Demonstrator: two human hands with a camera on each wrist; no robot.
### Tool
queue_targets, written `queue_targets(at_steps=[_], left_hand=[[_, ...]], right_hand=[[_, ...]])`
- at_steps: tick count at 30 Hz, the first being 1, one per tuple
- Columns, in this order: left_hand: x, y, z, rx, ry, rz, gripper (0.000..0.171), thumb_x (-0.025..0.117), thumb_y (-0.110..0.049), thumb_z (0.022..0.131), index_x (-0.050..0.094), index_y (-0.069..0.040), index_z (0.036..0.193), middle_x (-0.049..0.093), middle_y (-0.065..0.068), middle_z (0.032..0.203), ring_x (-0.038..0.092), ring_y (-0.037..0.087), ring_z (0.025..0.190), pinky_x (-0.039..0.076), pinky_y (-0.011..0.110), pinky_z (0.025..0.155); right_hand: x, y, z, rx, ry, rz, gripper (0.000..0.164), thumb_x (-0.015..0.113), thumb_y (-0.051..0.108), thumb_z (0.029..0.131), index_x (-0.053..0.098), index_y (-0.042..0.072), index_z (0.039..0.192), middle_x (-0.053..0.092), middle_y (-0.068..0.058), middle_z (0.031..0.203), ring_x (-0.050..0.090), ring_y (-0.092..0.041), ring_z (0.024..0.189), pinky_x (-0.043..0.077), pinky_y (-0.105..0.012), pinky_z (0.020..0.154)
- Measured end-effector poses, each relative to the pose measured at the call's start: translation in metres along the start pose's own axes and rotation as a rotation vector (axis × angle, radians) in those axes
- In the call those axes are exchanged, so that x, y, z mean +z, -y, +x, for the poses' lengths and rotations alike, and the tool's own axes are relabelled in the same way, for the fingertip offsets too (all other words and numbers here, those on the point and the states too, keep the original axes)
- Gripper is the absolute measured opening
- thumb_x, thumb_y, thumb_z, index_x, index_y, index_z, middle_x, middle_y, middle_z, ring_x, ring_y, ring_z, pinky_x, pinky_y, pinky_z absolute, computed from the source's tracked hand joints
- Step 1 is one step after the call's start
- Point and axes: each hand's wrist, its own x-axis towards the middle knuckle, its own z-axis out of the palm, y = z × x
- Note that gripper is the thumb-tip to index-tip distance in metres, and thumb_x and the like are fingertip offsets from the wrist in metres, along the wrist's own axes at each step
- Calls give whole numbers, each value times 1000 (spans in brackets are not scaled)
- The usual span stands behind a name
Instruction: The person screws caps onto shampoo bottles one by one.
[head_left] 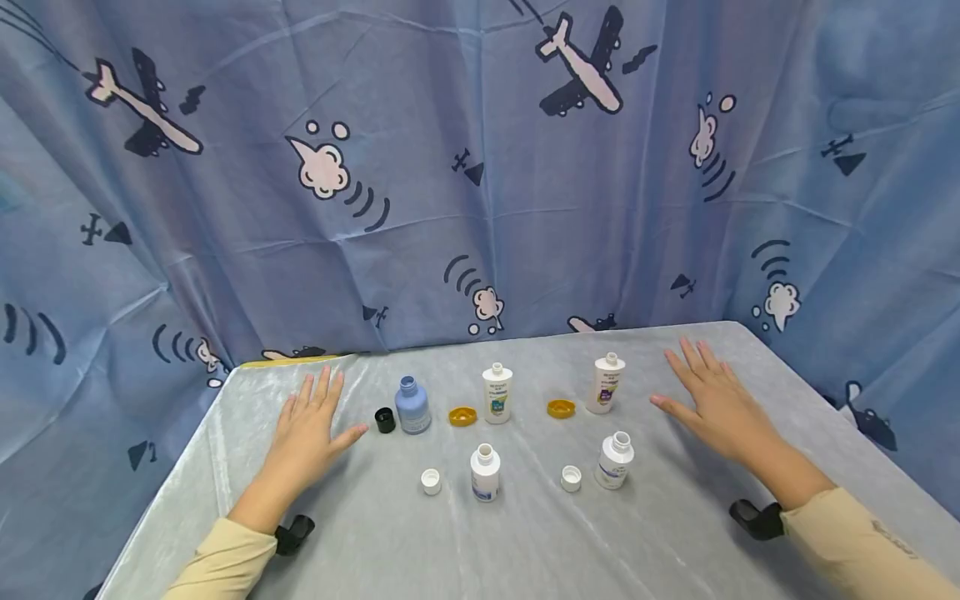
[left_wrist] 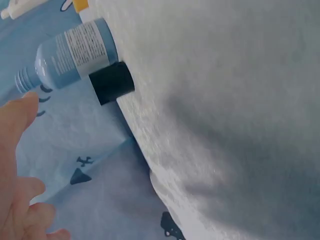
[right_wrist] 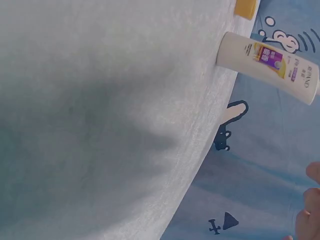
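My left hand (head_left: 303,433) is held with fingers straight and spread, holding nothing. Nearest to it are a black cap (head_left: 385,420) and an uncapped blue bottle (head_left: 412,406), both also in the left wrist view. On the other side my right hand (head_left: 716,404) is spread likewise, holding nothing. Closest to that hand stands an uncapped white bottle with a purple label (head_left: 604,384). Another white bottle with a teal label (head_left: 497,394) stands mid-table. Two small white bottles, one left (head_left: 485,473) and one right (head_left: 615,461), stand open-necked in front.
A yellow cap (head_left: 462,416) lies between the blue and teal-label bottles, another yellow cap (head_left: 561,408) farther right. Two white caps, left (head_left: 431,481) and right (head_left: 571,478), lie beside the small bottles. The grey cloth-covered table (head_left: 360,542) ends at a blue patterned curtain (head_left: 420,167).
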Motion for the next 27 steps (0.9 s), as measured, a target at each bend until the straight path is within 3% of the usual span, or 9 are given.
queue_targets(at_steps=[6,14,27], left_hand=[[3,-8,-8,12,10,-2,82,62,-44,96,24,-5,157,14,20,165,8,46,152,8,66,120],[4,-20,-9,38,22,-16,78,59,-42,98,23,-8,158,15,17,166,8,44,153,8,65,121],[6,-32,-22,69,-14,-16,82,64,-43,95,25,-9,158,20,16,165,14,44,152,12,65,120]], right_hand=[[-4,7,-7,-17,9,15,80,52,50,100,23,0,156,7,-27,164,-2,-46,152,2,-66,121],[-9,15,-12,-2,47,38,82,50,51,101,17,3,158,2,-25,165,-5,-45,152,-1,-64,122],[-12,32,-15,-22,-18,45,79,52,48,101,20,5,158,5,-24,165,-4,-42,154,-4,-59,124]])
